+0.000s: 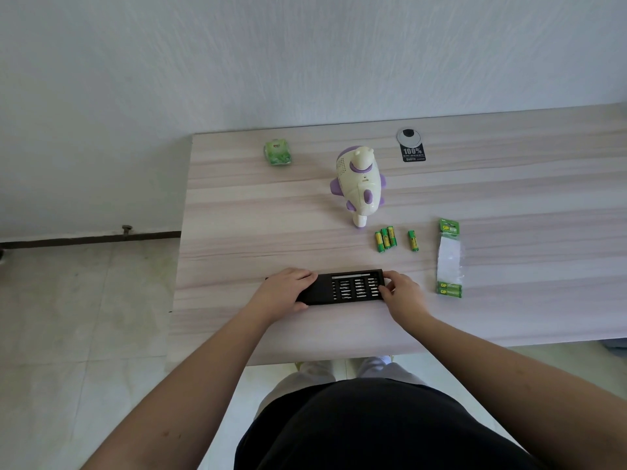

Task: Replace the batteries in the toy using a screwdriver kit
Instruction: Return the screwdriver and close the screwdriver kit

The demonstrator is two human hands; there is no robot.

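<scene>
The toy [359,184], a cream and purple plastic figure, lies on its side near the middle of the worktop [237,205], well apart from my hands and not yet touched. Just in front of it on my right lie four loose green batteries [386,238], three bunched together and one a little apart, and further right lies a battery blister pack [449,257] with two cells left at its near end. I judge the loose ones are laid out ready for the swap.

Nearer to me sits the screwdriver kit [353,287], a flat black tray of bits with a silver driver along its far edge. My left hand [288,289] wraps the sleeve end, fingers curled over the top and thumb at the near edge; my right hand [400,289] pinches the tray's right end. I read this as sliding the tray out of its case, the left steadying it, though I cannot tell how far out it is.

The kit lies parallel to the near edge with bare worktop between. To the left there is open surface before the worktop's left edge. At the back stand a small green packet [277,153] and a round cable grommet [410,135] with a black label [414,154] below it.
</scene>
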